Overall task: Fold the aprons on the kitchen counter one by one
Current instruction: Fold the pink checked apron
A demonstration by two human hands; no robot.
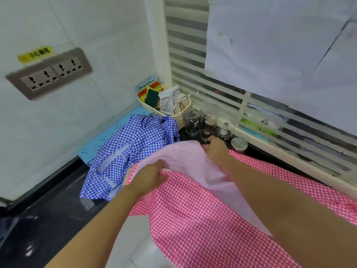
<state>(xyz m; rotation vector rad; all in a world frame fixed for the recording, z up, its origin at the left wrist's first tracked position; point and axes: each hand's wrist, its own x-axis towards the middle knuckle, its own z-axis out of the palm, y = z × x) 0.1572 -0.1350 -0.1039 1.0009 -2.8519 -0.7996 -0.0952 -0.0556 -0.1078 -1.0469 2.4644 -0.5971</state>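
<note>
Looks like we're barely into apron one: left grip [148, 176] and right grip [216, 149] both pinch the pink apron [193, 209] spread over the desk [48, 219], with the blue apron [133, 147] crumpled beside it, not yet folded.

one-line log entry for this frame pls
phase: folding pink gingham apron | left hand: grips near edge | right hand: grips far edge | pale underside turned up | blue gingham apron: crumpled on counter

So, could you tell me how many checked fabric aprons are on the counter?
2: a blue-and-white checked fabric apron crumpled by the wall, and a pink-and-white checked fabric apron held by the left hand and right hand. Others may be hidden.
</note>
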